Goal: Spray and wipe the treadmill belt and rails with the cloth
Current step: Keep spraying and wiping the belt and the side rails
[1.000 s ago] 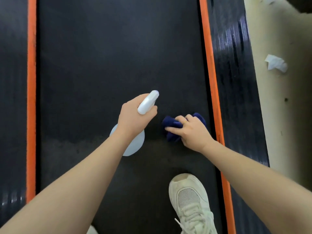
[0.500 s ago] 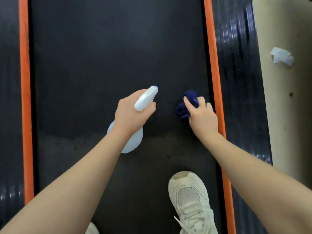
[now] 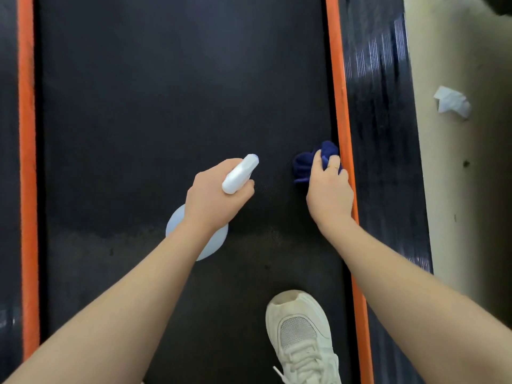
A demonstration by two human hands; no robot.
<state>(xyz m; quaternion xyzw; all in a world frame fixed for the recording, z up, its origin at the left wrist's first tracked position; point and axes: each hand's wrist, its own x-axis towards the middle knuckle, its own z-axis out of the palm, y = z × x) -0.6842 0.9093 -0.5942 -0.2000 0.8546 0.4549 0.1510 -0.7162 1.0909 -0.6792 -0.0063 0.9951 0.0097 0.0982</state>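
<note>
The black treadmill belt (image 3: pixel 166 106) fills the head view between two orange strips. My left hand (image 3: pixel 216 198) grips a white spray bottle (image 3: pixel 239 173) above the belt's middle, its nozzle pointing up and to the right. My right hand (image 3: pixel 329 195) holds a bunched dark blue cloth (image 3: pixel 307 162) down on the belt, tight against the right orange strip (image 3: pixel 336 87). Beyond that strip runs the ribbed black right rail (image 3: pixel 382 134). The left orange strip (image 3: pixel 26 162) borders the left rail at the frame's edge.
A white sneaker (image 3: pixel 302 339) stands on the belt at the bottom, near the right strip. To the right of the treadmill is a pale floor (image 3: pixel 465 217) with a crumpled white paper (image 3: pixel 451 102). A lighter, dusty band crosses the belt below my hands.
My right hand has slid the blue cloth up the belt and rightward until it meets the right orange strip. The left hand with the spray bottle has kept roughly its place.
</note>
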